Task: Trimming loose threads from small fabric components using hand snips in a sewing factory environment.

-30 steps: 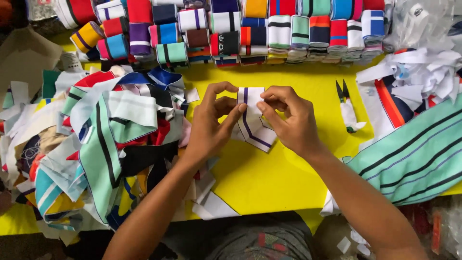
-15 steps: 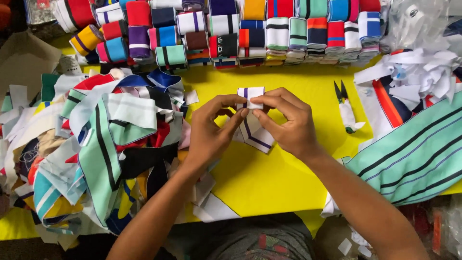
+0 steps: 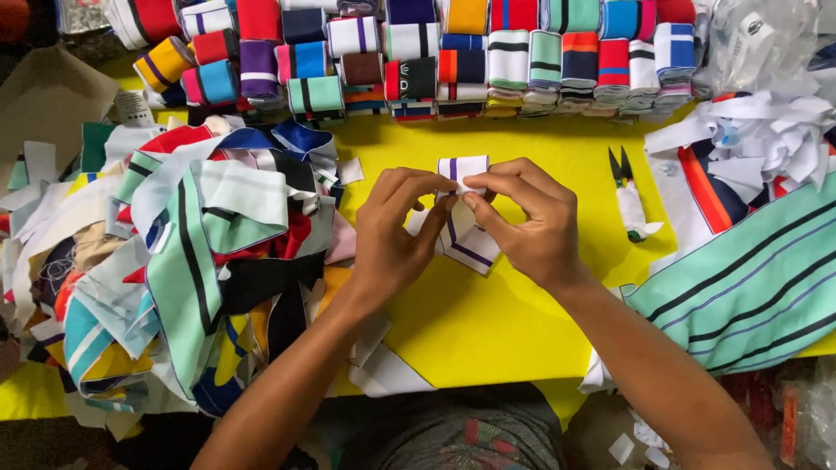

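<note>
Both of my hands hold a white knit rib strip with purple stripes (image 3: 464, 226) over the yellow table (image 3: 488, 322). My left hand (image 3: 392, 233) pinches its left side near the top fold. On the right, my right hand (image 3: 531, 222) grips the folded top edge with thumb and fingers. The strip's lower end lies on the table below my fingers.
A loose heap of striped rib strips (image 3: 192, 252) fills the left side. Folded strips in many colours (image 3: 488, 52) line the far edge. Small thread snips (image 3: 629, 196) lie to the right, beside white paper scraps (image 3: 766, 139) and mint-green striped fabric (image 3: 749, 287).
My hands have stayed in place, and my fingers have shifted slightly, pressing the strip's top fold tighter.
</note>
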